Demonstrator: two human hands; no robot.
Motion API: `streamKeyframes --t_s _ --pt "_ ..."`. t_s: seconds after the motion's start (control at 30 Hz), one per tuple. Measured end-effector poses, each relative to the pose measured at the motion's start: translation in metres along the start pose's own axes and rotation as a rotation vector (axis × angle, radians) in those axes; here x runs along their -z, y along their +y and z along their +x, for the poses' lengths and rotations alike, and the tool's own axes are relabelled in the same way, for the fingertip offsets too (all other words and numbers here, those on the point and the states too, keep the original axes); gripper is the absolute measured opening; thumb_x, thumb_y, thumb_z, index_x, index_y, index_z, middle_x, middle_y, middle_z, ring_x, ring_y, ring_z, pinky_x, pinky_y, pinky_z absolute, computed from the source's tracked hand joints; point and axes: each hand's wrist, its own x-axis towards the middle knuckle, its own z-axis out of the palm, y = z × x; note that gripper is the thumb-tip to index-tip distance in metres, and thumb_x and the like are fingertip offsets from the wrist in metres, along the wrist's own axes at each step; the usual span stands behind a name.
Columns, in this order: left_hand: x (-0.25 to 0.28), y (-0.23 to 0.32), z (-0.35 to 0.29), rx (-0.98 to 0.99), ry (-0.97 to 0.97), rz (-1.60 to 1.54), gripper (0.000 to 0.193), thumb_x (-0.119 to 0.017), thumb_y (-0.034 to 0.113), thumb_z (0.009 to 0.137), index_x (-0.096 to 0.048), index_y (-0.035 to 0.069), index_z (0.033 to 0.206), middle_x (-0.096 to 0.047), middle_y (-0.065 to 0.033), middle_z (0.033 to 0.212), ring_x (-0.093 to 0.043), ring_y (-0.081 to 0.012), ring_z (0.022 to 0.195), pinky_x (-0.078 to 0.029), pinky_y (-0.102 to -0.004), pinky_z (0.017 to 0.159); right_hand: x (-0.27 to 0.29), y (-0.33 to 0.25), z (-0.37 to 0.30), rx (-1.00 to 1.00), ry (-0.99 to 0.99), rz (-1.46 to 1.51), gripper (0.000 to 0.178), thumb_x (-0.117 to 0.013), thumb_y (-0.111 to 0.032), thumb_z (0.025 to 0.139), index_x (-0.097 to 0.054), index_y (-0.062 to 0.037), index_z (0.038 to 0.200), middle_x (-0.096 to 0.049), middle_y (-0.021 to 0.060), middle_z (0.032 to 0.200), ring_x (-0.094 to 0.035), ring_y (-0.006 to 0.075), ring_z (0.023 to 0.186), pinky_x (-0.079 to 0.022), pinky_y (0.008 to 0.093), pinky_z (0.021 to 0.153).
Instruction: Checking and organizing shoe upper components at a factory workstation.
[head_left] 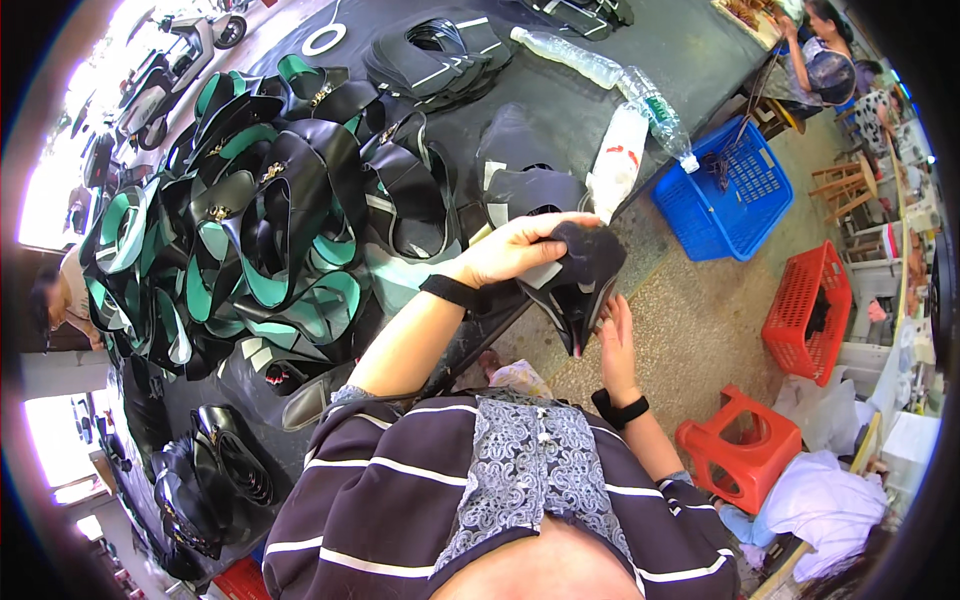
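My left hand (515, 252) grips a black shoe upper (588, 262) at its top, thumb across the near face. The upper hangs off the table's edge, its two sides folding down to a narrow point. At its lower right edge, my right hand (617, 350) has its fingertips on the piece, partly hidden behind it. Just beyond the left hand, more flat black uppers (530, 185) lie on the dark table (690, 50). Left of my left arm rises a large heap of black shoe uppers (290, 165) with green linings and some gold-coloured ornaments.
A white bottle (618, 160) with a red mark and clear plastic bottles (655, 105) lie along the table edge. Stacked black uppers (430, 60) sit farther back. On the floor are a blue crate (735, 190), a red basket (808, 310) and a red stool (745, 445). People sit nearby.
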Motion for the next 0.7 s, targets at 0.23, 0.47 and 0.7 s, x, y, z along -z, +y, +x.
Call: streamKeyframes --t_s 0.23,0.47,0.7 --pt "0.055 -0.028 0.009 0.016 0.572 0.137 0.015 -0.049 0.005 0.081 -0.055 0.001 0.094 -0.057 0.0012 0.083 -0.051 -0.0061 0.077 -0.04 -0.0207 0.074 -0.017 -0.017 0.029 0.078 -0.21 0.034 0.081 -0.064 -0.026 0.073 -0.012 -0.0038 0.13 -0.031 0.015 0.125 -0.034 0.0227 0.113 -0.03 0.0336 0.094" --pt "0.056 -0.075 0.006 0.053 1.05 0.717 0.027 -0.063 0.017 0.067 -0.058 0.001 0.089 -0.046 -0.0167 0.103 -0.048 -0.0285 0.094 -0.04 -0.0323 0.08 -0.027 -0.022 0.048 0.096 -0.148 -0.022 0.057 -0.061 -0.013 0.076 -0.029 -0.0025 0.122 -0.042 0.0119 0.113 -0.043 0.0179 0.103 -0.036 0.0299 0.086" --pt "0.042 -0.068 -0.005 0.136 1.098 0.848 0.026 -0.063 0.018 0.067 -0.058 0.001 0.086 -0.048 -0.0139 0.094 -0.046 -0.027 0.092 -0.038 -0.0325 0.08 -0.026 -0.019 0.048 0.229 0.071 -0.444 0.047 -0.067 -0.026 0.071 -0.043 0.0009 0.101 -0.044 0.0092 0.098 -0.044 0.0189 0.094 -0.036 0.0312 0.083"
